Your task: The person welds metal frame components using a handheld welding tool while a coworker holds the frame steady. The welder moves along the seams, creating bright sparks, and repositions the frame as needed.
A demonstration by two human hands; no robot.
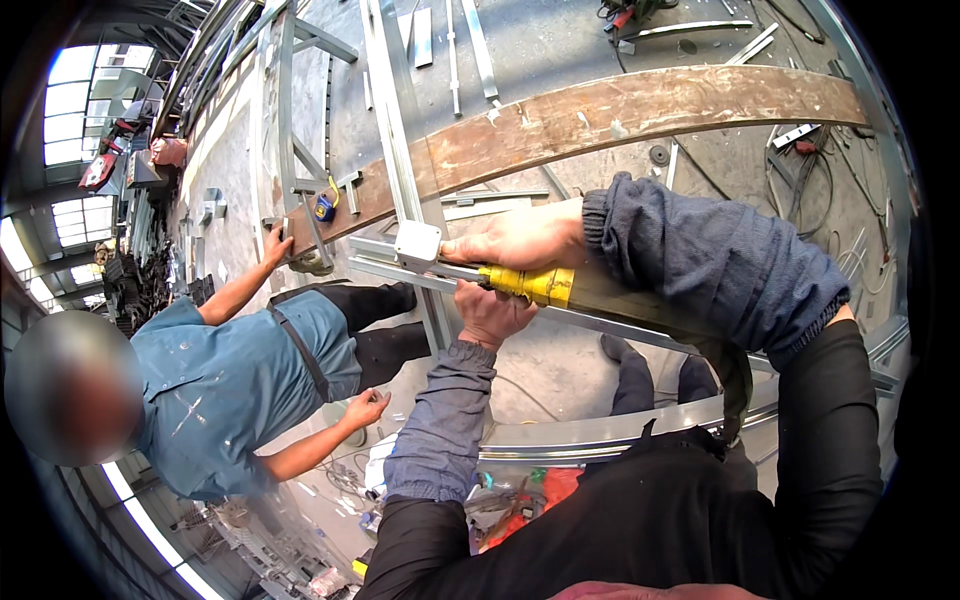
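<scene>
My right hand [522, 238] reaches in from the right, its closed thumb and fingers at a white, rounded-square block [418, 243] on the metal frame. Below it, my left hand [492, 316] is closed with its fingers curled at the near end of a yellow-wrapped, rod-like tool [532, 285] with dark marks. That tool lies along a silver metal rail [600, 322]. Its front end, between my hands and the block, is partly hidden. A long upright-looking silver channel [392, 120] meets the rail near the block.
A co-worker in a blue shirt [225, 395] stands at the left, one hand at the brown plank [640, 108]. A blue and yellow tape measure [325, 207] sits near that hand. Cables [820, 190] and metal offcuts lie on the floor. A curved metal rail [600, 432] passes before my body.
</scene>
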